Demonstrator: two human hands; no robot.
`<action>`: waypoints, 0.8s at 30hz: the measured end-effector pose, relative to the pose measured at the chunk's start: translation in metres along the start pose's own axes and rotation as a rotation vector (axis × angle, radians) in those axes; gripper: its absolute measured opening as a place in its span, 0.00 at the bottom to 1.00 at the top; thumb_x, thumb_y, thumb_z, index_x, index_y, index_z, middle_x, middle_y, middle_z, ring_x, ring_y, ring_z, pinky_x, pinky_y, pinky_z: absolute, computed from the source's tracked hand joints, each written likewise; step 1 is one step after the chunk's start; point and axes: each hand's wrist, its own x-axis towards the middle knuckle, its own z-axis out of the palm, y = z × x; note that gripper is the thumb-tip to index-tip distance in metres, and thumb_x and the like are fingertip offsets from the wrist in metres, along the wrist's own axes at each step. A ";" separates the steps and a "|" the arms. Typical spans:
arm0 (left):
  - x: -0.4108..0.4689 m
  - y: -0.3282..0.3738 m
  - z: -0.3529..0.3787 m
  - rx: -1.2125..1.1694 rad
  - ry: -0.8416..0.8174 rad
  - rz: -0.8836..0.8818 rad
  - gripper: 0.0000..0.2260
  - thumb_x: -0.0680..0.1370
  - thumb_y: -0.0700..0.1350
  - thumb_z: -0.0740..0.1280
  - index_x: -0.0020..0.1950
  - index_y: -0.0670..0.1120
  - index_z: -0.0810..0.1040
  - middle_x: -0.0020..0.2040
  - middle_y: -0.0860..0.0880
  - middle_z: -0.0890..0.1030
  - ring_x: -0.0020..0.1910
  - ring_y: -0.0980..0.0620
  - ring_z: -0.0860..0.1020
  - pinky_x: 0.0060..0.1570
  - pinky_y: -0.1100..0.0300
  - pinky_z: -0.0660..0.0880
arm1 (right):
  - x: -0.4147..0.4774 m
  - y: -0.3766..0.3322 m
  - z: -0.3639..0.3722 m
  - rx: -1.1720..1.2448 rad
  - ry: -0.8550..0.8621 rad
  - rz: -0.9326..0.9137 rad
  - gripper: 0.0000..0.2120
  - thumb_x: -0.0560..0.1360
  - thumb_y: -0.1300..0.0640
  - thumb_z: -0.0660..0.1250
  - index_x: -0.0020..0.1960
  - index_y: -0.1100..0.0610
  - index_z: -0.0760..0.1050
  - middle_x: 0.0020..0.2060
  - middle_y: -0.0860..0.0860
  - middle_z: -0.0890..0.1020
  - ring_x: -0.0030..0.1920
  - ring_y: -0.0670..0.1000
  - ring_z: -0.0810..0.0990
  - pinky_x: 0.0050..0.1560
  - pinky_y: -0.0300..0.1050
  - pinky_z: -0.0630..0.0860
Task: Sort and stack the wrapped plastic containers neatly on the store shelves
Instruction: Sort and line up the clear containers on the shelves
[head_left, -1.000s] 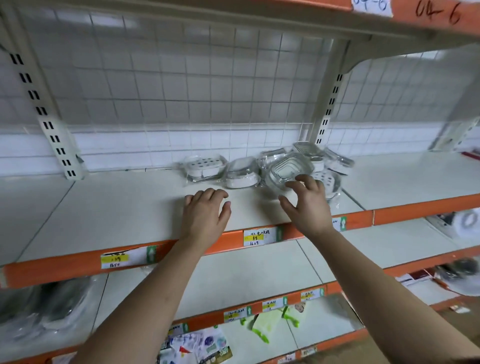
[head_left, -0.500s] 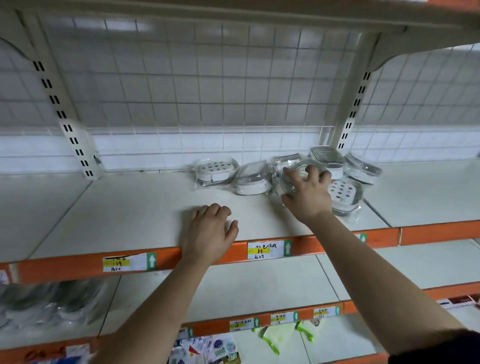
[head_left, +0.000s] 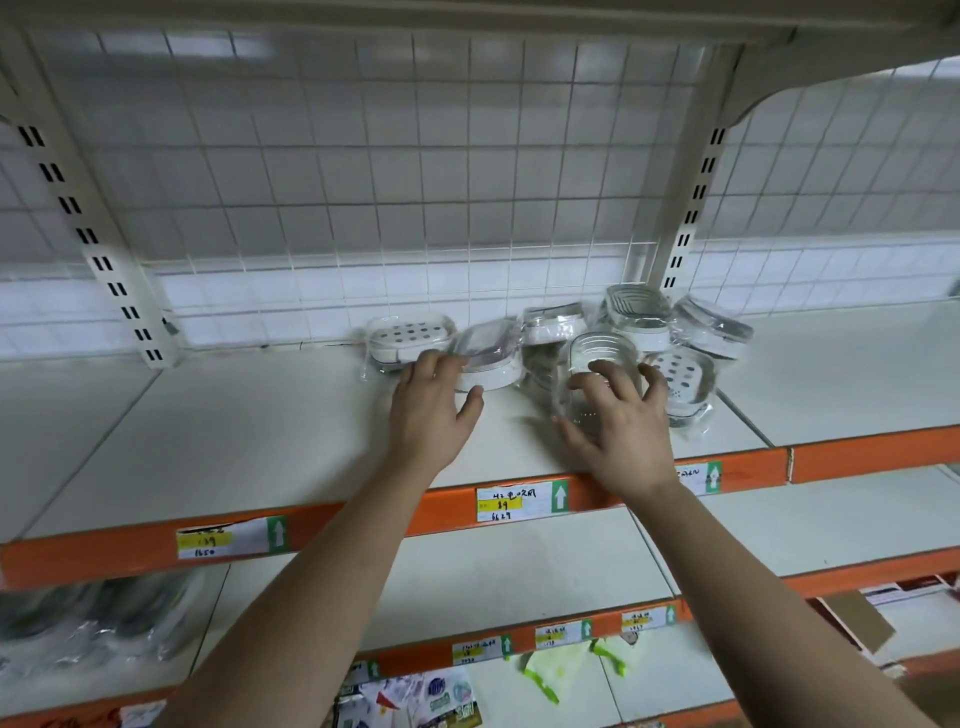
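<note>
Big white shelf (head_left: 249, 447) with an orange front edge, right across the view. Behind it, a white wire grid (head_left: 363, 182). At the back of the shelf, right of the middle, a messy heap of wrapped tubs (head_left: 634, 317), some leaning on each other. Left of the heap, flat on the shelf, a tub with holes (head_left: 410, 332), and just beside it a tub with a white bottom (head_left: 493, 364). Left hand (head_left: 431, 415) low over the shelf, fingers straight and a little apart, tips touching the wrap between those two tubs. Right hand (head_left: 623, 436) at the front of the heap, fingers spread wide and bent round a clear tub (head_left: 587, 348), tilted up on its edge. Under the hands, a small white and yellow price tag (head_left: 514, 501) on the orange edge.
</note>
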 end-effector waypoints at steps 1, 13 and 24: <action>0.007 0.004 0.004 0.001 -0.014 -0.010 0.26 0.74 0.58 0.57 0.62 0.43 0.78 0.58 0.41 0.77 0.55 0.37 0.76 0.55 0.46 0.76 | -0.003 0.000 -0.001 0.015 0.047 -0.007 0.21 0.73 0.37 0.59 0.59 0.49 0.72 0.62 0.50 0.75 0.63 0.61 0.73 0.67 0.62 0.61; 0.051 0.026 0.040 -0.027 -0.160 -0.255 0.24 0.75 0.60 0.70 0.63 0.44 0.76 0.62 0.39 0.72 0.59 0.38 0.75 0.59 0.51 0.72 | -0.020 0.002 0.003 0.147 0.185 0.140 0.22 0.72 0.42 0.63 0.58 0.56 0.73 0.62 0.58 0.71 0.51 0.64 0.73 0.53 0.56 0.72; 0.025 0.024 0.001 -0.132 0.014 -0.217 0.36 0.62 0.65 0.55 0.58 0.46 0.83 0.54 0.45 0.82 0.55 0.41 0.77 0.59 0.56 0.68 | -0.029 -0.014 -0.003 0.325 0.253 0.165 0.22 0.69 0.42 0.64 0.57 0.55 0.74 0.61 0.52 0.73 0.54 0.59 0.73 0.52 0.52 0.73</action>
